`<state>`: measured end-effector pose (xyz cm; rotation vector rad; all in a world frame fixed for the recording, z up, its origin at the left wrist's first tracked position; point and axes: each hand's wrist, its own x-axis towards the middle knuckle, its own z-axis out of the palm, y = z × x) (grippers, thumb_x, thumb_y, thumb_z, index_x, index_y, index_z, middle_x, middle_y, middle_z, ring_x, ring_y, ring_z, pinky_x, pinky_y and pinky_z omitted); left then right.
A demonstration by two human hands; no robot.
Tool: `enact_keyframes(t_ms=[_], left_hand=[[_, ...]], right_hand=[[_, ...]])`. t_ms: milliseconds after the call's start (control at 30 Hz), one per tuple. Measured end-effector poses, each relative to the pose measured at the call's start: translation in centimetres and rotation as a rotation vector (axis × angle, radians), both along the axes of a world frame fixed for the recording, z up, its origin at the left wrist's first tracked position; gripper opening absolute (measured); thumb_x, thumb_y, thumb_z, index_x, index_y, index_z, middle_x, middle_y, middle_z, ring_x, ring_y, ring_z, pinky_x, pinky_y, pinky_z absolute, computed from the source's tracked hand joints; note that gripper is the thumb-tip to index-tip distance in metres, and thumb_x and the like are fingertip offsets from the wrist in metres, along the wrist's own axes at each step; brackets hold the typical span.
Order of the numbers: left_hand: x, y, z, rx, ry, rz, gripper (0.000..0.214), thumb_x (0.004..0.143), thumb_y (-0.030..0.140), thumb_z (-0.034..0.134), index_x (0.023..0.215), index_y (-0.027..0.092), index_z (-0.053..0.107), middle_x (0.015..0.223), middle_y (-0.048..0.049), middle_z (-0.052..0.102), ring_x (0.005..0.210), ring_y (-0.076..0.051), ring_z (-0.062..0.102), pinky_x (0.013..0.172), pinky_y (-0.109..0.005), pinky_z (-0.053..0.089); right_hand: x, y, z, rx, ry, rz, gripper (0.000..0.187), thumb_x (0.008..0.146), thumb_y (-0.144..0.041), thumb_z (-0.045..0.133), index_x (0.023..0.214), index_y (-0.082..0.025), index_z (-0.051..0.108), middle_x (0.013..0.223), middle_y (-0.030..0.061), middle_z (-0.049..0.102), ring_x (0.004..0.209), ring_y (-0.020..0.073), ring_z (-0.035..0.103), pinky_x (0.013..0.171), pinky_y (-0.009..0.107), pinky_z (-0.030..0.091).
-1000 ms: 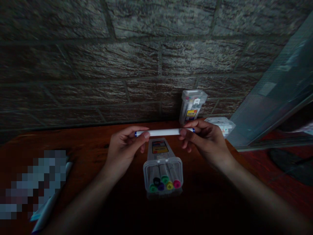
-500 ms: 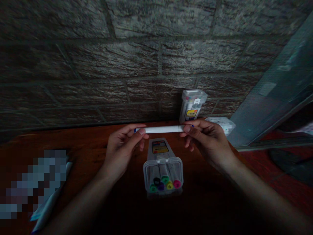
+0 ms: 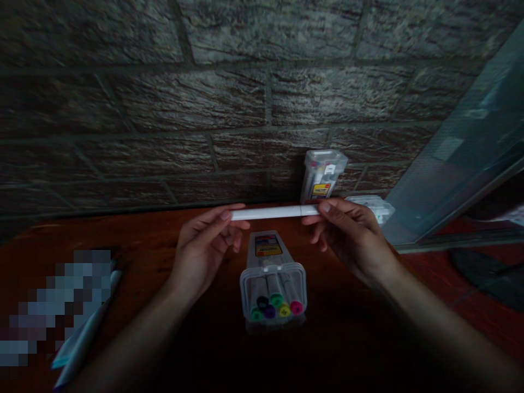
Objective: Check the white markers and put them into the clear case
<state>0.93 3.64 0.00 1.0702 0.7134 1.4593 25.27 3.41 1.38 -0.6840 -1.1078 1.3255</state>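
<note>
White and slim, the marker (image 3: 270, 213) spanned the gap between the two grips, nearly level, its right end a touch higher. The left grip (image 3: 202, 240) pinched one tip between thumb and forefinger; the right grip (image 3: 354, 234) pinched the other end, just past a seam in the barrel. Holding it well, I judged, asked for light, matching pressure at both ends and thumbs kept in line with the barrel, so that it neither bent nor rolled. Both hands hung above the wooden surface (image 3: 139, 234), thumbs uppermost, spare fingers loosely curled underneath, and the forearms (image 3: 426, 311) slanted inward from either side. Below and between the grips lay a clear case (image 3: 273, 267) of colour-tipped markers; just beyond the right grip, a second case (image 3: 326, 157) stood upright near the wall (image 3: 229, 98).
</note>
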Motion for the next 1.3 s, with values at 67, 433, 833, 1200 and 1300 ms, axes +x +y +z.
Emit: enact_keyframes(t_ms=[67, 433, 833, 1200, 1300], left_hand=[[0.02, 0.00, 0.05, -0.006, -0.009, -0.002, 0.021, 0.087, 0.024, 0.075, 0.104, 0.013, 0.082, 0.079, -0.0088, 0.079, 0.051, -0.011, 0.060, 0.048, -0.022, 0.048], [-0.14, 0.25, -0.11, -0.002, -0.024, -0.023, 0.022, 0.091, 0.023, 0.070, 0.105, 0.011, 0.081, 0.081, -0.0114, 0.080, 0.053, -0.012, 0.061, 0.050, -0.024, 0.047], [-0.42, 0.13, -0.30, -0.017, -0.051, -0.034, 0.023, 0.092, 0.022, 0.067, 0.105, 0.010, 0.081, 0.081, -0.0128, 0.079, 0.054, -0.013, 0.060, 0.052, -0.025, 0.048], [0.14, 0.05, 0.31, -0.059, -0.047, 0.002, 0.020, 0.086, 0.024, 0.072, 0.098, 0.011, 0.081, 0.075, -0.0095, 0.078, 0.051, -0.012, 0.059, 0.048, -0.024, 0.047], [0.22, 0.07, 0.28, -0.050, -0.043, 0.007, 0.020, 0.086, 0.026, 0.074, 0.098, 0.012, 0.081, 0.074, -0.0085, 0.077, 0.050, -0.012, 0.059, 0.048, -0.023, 0.048]], right_hand=[[0.05, 0.01, -0.01, 0.003, 0.012, 0.009, 0.018, 0.079, -0.036, 0.089, 0.084, -0.020, 0.082, 0.081, 0.0045, 0.083, 0.051, 0.0124, 0.072, 0.041, 0.017, 0.055], [0.17, -0.04, 0.04, -0.031, 0.025, 0.014, 0.021, 0.082, -0.034, 0.085, 0.096, -0.018, 0.083, 0.083, 0.0068, 0.083, 0.054, 0.0145, 0.072, 0.043, 0.020, 0.056], [0.23, -0.02, -0.01, -0.044, -0.009, 0.006, 0.020, 0.087, -0.035, 0.079, 0.097, -0.019, 0.082, 0.084, 0.0077, 0.083, 0.055, 0.0156, 0.072, 0.043, 0.023, 0.055], [0.12, 0.21, -0.16, -0.050, 0.008, 0.009, 0.019, 0.083, -0.038, 0.084, 0.089, -0.019, 0.081, 0.083, 0.0071, 0.083, 0.055, 0.0146, 0.073, 0.044, 0.020, 0.057], [0.05, 0.16, -0.12, -0.053, 0.015, 0.012, 0.019, 0.078, -0.036, 0.089, 0.084, -0.019, 0.081, 0.082, 0.0057, 0.083, 0.054, 0.0134, 0.073, 0.044, 0.018, 0.057]])
